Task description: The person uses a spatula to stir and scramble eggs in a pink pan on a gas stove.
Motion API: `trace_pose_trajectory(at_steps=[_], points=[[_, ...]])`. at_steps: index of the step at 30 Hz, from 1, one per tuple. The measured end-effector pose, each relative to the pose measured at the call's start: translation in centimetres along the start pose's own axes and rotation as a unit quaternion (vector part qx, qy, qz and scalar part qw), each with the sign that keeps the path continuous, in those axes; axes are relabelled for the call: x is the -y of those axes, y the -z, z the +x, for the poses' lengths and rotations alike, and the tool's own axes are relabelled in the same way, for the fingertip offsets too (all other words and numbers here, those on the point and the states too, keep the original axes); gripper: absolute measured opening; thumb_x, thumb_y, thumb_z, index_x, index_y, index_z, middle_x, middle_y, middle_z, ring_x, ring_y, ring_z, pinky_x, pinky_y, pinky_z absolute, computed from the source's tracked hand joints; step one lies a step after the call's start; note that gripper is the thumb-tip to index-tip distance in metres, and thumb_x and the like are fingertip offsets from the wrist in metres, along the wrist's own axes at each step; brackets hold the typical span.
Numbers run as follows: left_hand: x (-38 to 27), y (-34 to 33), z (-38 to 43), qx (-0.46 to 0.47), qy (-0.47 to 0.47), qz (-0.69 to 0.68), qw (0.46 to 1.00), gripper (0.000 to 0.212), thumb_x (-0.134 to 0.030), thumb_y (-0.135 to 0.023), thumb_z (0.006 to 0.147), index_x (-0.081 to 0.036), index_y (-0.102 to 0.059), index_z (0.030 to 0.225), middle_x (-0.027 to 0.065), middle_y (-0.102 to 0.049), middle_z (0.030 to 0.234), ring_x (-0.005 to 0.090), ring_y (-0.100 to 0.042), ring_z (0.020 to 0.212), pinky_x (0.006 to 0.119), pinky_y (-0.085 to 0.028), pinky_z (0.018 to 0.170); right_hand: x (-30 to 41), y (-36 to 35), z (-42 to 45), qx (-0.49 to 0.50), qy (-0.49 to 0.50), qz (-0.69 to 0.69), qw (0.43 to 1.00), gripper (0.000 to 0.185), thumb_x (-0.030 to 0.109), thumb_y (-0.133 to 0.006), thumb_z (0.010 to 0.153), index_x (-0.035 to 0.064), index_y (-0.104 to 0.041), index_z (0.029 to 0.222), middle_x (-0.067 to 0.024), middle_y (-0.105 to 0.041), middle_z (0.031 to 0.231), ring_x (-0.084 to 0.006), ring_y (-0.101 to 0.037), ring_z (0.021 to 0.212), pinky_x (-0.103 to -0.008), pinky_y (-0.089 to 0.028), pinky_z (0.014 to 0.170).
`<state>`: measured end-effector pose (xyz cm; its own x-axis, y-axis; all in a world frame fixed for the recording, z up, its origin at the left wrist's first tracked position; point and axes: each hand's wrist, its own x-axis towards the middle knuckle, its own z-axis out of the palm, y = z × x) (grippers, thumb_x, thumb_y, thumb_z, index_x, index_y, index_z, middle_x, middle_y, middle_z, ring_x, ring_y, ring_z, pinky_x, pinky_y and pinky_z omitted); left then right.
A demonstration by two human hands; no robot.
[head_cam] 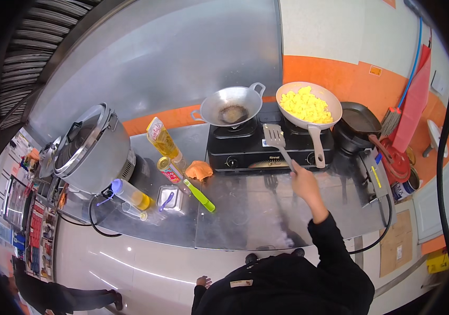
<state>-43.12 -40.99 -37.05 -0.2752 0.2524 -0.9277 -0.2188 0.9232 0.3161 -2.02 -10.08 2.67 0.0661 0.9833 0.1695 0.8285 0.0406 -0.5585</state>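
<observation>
My right hand (305,185) is closed around the handle of a grey slotted turner (275,138), whose head is raised in front of the gas stove (267,153). Scrambled eggs (305,105) lie in a light frying pan (336,104) on the right burner, its handle pointing towards me. On the left burner stands a metal wok (208,103) with a dark residue at its bottom. My left hand (204,281) hangs low beside my body, away from the counter, with fingers apart and nothing seen in it.
On the steel counter (224,220) stand a large rice cooker (106,153), an oil bottle (163,141), a can (170,170), an orange cloth (199,170), a squeeze bottle (131,193), a square container (170,199) and a green-handled utensil (200,196). Dark pans (356,118) are stacked right. Another person (59,295) is at lower left.
</observation>
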Motion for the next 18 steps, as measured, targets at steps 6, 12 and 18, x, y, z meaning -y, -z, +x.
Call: trace_pose_trajectory(at_steps=[6,12,18], points=[[2.2,-1.1,-0.1,0.033,0.081,0.033,0.996,0.04,-0.039,-0.041,0.081,-0.004,-0.053,0.098,0.0088,-0.06,0.085,0.0178,-0.059,0.072,0.03,-0.045,0.057,1.5,-11.5,8.0,-0.03,-0.058,-0.009,0.998,0.056,0.007,-0.048,0.074,0.0088,-0.032,0.127,-0.0245,-0.052,0.088,-0.0389,-0.056,0.079,-0.044,-0.045,0.069],[-0.1,-3.9,-0.6,0.072,0.103,0.083,0.989,0.047,-0.044,-0.038,0.081,-0.004,-0.055,0.097,0.0096,-0.061,0.084,0.0172,-0.059,0.072,0.03,-0.045,0.06,-1.3,-13.5,12.6,-0.069,-0.084,0.058,0.992,0.052,0.003,-0.046,0.073,0.0045,-0.035,0.124,-0.0286,-0.048,0.092,-0.041,-0.054,0.082,-0.0444,-0.044,0.072],[-1.6,-3.8,-4.1,0.09,0.166,0.152,0.97,0.054,-0.05,-0.035,0.082,-0.003,-0.057,0.096,0.0104,-0.061,0.083,0.0166,-0.059,0.073,0.03,-0.046,0.063,-5.9,-12.7,7.4,-0.02,0.053,0.182,0.982,0.036,0.017,-0.041,0.085,0.0012,-0.043,0.118,-0.0222,-0.054,0.09,-0.0355,-0.055,0.084,-0.0377,-0.045,0.072]])
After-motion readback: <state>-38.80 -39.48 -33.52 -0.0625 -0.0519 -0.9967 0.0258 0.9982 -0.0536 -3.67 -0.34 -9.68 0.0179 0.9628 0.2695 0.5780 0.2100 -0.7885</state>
